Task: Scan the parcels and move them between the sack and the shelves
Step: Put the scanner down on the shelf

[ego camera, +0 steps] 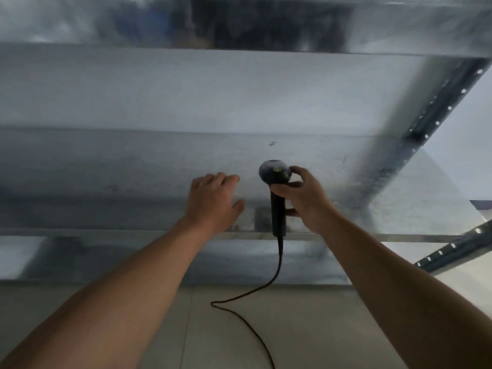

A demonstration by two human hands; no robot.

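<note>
Shelves (pixel 133 161) of grey metal stand before the person. Left hand (pixel 213 201) hovers over one shelf, fingers relaxed and holding nothing. Right hand (pixel 303 198) grasps the black scanner (pixel 275 174) upright; its cable (pixel 280 262) hangs to the floor (pixel 306 328).

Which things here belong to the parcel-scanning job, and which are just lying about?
For the job: scanner, gripped by the right hand; its cable; the metal shelf; the left hand, holding nothing, over the shelf.
Just there: floor tiles; the rack's perforated upright. No parcel or sack is in view.
</note>
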